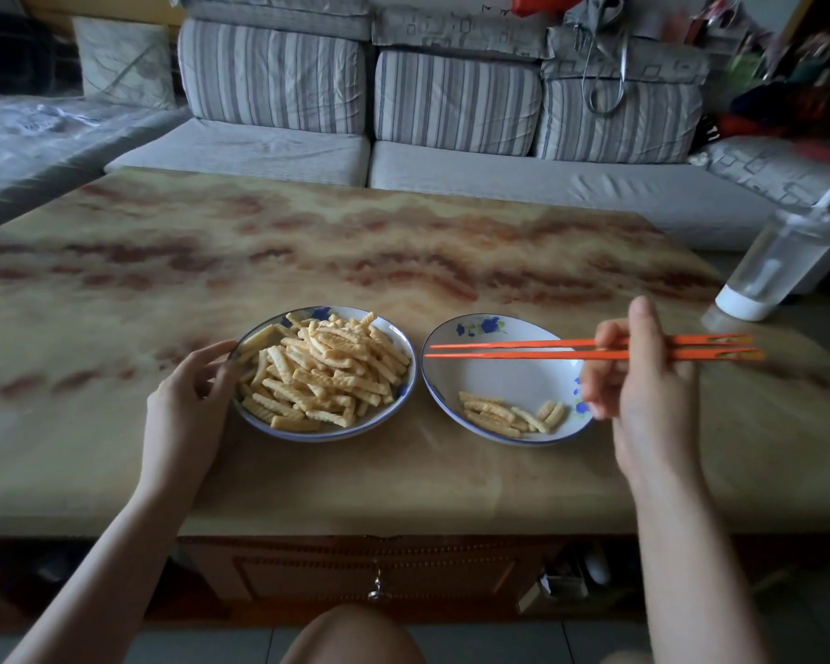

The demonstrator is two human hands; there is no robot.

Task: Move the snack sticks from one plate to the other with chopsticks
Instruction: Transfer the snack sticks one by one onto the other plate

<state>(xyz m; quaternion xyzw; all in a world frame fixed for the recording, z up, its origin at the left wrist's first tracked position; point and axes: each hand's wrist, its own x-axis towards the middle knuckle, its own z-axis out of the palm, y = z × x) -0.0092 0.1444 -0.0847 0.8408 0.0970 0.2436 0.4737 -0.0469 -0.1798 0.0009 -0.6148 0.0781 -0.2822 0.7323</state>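
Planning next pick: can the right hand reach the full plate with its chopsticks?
Likely yes: the right hand holds the chopsticks with tips near the full plate, nothing between; the left hand holds only its left rim.

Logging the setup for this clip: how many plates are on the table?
2. The left plate, heaped with snack sticks, is held at its rim by the left hand. The right plate, holding a few, lies beside it under the chopsticks in the right hand.
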